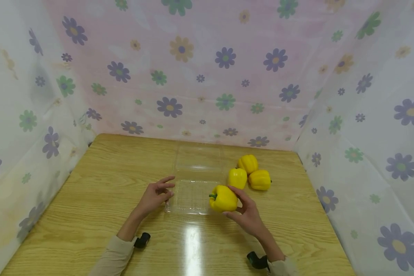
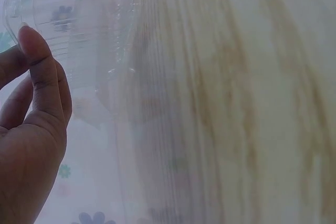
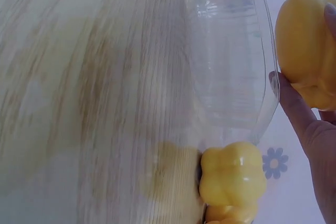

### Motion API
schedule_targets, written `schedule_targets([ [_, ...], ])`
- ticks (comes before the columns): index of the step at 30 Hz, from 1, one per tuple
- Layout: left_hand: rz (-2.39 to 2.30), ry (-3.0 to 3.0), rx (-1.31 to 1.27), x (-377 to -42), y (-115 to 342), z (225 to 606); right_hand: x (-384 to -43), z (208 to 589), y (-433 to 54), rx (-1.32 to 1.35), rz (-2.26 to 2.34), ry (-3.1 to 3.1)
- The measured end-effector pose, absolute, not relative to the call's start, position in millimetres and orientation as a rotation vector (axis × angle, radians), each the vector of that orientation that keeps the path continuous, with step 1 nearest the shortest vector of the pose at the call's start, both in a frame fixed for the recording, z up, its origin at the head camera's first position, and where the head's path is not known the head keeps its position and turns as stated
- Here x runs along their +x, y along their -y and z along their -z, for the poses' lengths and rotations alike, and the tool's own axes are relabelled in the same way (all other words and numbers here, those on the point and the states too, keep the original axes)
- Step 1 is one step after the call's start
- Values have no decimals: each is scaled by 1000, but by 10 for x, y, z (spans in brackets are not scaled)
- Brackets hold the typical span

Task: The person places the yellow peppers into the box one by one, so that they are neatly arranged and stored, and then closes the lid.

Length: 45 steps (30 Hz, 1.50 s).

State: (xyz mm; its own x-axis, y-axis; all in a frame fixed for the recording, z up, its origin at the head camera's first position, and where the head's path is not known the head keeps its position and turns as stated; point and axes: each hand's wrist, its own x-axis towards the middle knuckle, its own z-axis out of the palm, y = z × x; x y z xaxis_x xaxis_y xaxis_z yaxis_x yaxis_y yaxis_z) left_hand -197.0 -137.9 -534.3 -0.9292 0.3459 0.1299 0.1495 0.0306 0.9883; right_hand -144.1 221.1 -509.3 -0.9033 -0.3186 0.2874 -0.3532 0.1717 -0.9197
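A yellow bell pepper (image 1: 223, 198) with a green stem is in my right hand (image 1: 246, 214), gripped between thumb and fingers over the right side of a clear plastic clamshell box (image 1: 189, 197). The right wrist view shows this pepper (image 3: 303, 43) beside the box's rim (image 3: 270, 51). At the box's left edge, my left hand (image 1: 155, 197) pinches the rim; the left wrist view has its thumb (image 2: 34, 45) against the clear plastic. The box's lid (image 1: 199, 157) lies folded back, away from me.
Three more yellow bell peppers lie right of the box: a near one (image 1: 237, 178), a far one (image 1: 248, 163) and a right one (image 1: 260, 180). The wooden table (image 1: 117, 168) meets flowered sheeting (image 1: 200, 96) at its back and sides.
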Motion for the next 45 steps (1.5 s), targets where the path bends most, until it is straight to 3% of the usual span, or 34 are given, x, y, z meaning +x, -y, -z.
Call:
schedule_targets([
  [45, -2049, -2130, 508, -1950, 1375, 5338, -1794, 5088, -1538, 662, -1939, 2570],
])
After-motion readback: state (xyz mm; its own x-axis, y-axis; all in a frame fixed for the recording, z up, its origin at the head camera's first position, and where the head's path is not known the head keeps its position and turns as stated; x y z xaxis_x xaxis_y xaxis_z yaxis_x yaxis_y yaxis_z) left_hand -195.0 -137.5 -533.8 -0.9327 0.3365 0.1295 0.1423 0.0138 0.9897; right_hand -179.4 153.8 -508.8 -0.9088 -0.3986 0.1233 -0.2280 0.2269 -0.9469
